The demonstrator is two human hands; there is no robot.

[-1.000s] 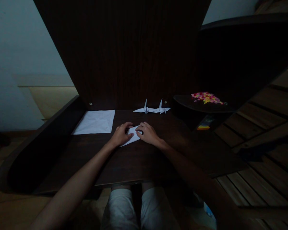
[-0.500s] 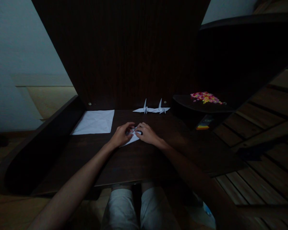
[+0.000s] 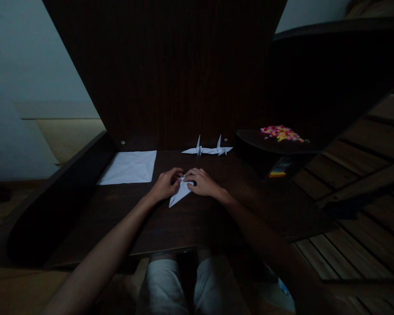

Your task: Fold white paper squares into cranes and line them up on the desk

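Observation:
A folded piece of white paper [image 3: 181, 192] lies on the dark desk, its pointed end toward me. My left hand [image 3: 167, 183] is at its left edge, fingers curled and closed on the paper. From the right, my right hand [image 3: 202, 181] grips its upper part, thumb on top. The fingers partly hide the far end of the paper. Beyond my hands, two folded paper cranes [image 3: 206, 151] stand side by side against the back panel. To the left a creased white paper sheet [image 3: 129, 167] lies flat.
On the right, a small dark shelf [image 3: 249, 136] holds a heap of pink, red and yellow bits [image 3: 282, 133]. Below it sits a small item with rainbow stripes [image 3: 277, 173]. A raised side panel [image 3: 55, 201] bounds the desk on the left.
The folded paper has turned, so its pointed end now aims more toward me. Both hands have shifted only slightly and stay on it.

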